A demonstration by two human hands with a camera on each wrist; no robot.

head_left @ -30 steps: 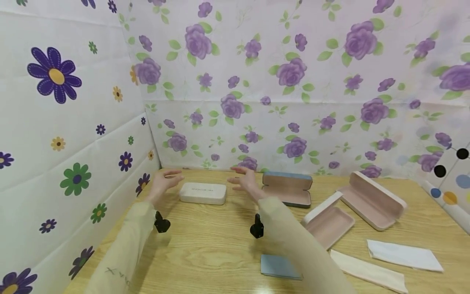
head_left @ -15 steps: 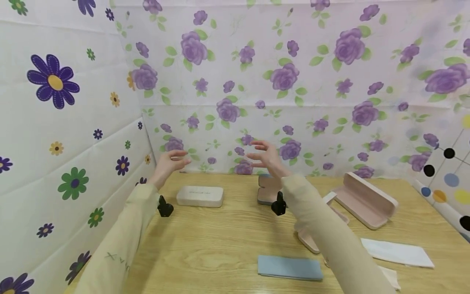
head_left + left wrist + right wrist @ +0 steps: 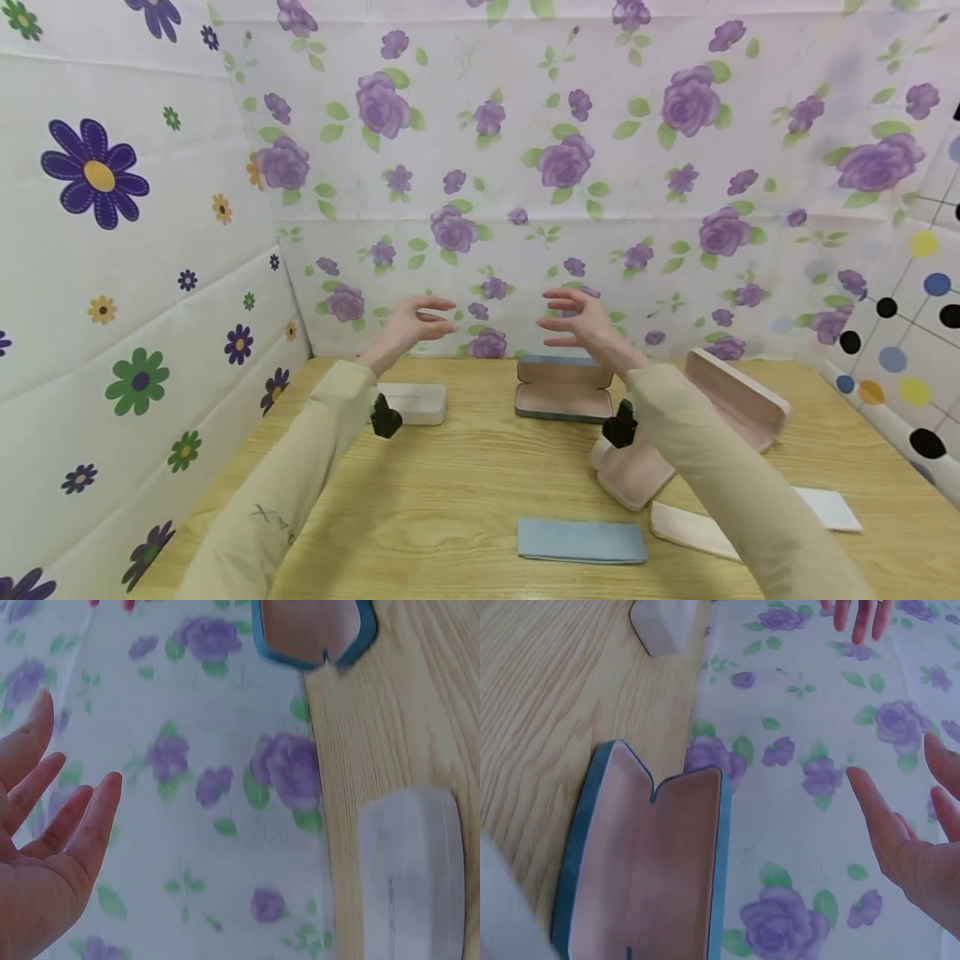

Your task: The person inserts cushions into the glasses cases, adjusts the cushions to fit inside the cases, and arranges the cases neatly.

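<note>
My left hand (image 3: 416, 323) hovers above and behind the closed white glasses case (image 3: 420, 404), fingers spread and slightly bent, holding nothing. Over the back of the open blue glasses case (image 3: 564, 402) my right hand (image 3: 581, 321) is raised, also empty, its fingers apart. The two hands face each other with a gap between them. In the left wrist view the white case (image 3: 412, 877) lies to the right of the hand. Seen from the right wrist, the blue case (image 3: 645, 870) shows its pink lining. Neither hand touches a case.
Two more open pink-lined cases, a smaller one (image 3: 636, 477) and a larger one (image 3: 738, 408), stand at the right, partly behind my right arm. A folded blue cloth (image 3: 581, 541), a cream cloth (image 3: 693, 531) and a white cloth (image 3: 828, 508) lie in front. Flowered sheets (image 3: 450, 125) hang behind and left.
Both hands have risen from beside the white case and shifted right. The right hand has moved over the open blue case, and the view has turned slightly. The cases and cloths stay in place.
</note>
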